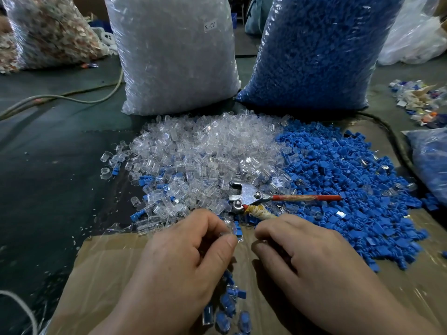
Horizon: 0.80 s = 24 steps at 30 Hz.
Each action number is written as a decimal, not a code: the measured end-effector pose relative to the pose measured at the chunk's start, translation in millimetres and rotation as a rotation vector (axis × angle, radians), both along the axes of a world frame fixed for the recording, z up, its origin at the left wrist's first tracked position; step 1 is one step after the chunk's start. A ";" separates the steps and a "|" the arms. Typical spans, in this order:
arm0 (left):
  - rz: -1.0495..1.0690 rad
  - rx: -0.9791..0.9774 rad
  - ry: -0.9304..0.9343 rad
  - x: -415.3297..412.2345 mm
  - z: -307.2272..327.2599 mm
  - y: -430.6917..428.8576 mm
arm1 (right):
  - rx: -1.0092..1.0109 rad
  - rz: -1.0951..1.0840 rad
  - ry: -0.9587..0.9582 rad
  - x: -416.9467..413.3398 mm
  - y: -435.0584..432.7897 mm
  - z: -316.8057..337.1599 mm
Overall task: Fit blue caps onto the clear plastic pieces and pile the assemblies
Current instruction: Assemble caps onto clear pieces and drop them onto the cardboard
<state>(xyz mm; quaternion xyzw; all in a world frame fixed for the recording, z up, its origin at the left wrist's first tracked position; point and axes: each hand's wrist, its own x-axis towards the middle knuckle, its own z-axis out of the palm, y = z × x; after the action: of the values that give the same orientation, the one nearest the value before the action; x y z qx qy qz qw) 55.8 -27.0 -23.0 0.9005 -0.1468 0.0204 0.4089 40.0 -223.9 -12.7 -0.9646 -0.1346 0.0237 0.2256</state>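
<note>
A heap of clear plastic pieces (205, 151) lies in the middle, with a heap of blue caps (350, 189) to its right. My left hand (183, 257) pinches a clear piece with a blue cap (235, 229) between thumb and forefinger. My right hand (307, 257) sits just to the right with its fingers curled; what it holds is hidden. Finished assemblies (227, 308) lie in a small pile below my left hand.
Metal pliers with red handles (254, 198) rest on the heaps just beyond my hands. Large bags of clear pieces (174, 54) and blue caps (312, 52) stand behind. Brown cardboard (101, 269) covers the work surface. A cable (60, 97) runs at left.
</note>
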 end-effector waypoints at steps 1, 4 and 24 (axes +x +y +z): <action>0.000 0.001 0.002 -0.1 0.2 0.1 | 0.000 -0.001 0.003 0.1 0.0 0.2; -0.002 -0.003 0.006 -0.3 0.3 0.2 | -0.004 -0.002 0.010 0.3 0.5 1.1; 0.154 -0.185 0.030 3.3 -4.4 6.9 | 0.183 -0.137 -0.248 2.3 -4.2 -2.8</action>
<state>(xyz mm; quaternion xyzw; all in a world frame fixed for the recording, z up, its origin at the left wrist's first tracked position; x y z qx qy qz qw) 59.0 -20.1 -27.5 0.8677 -0.0686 0.0517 0.4895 42.4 -228.2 -15.5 -0.9425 -0.0967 -0.1235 0.2951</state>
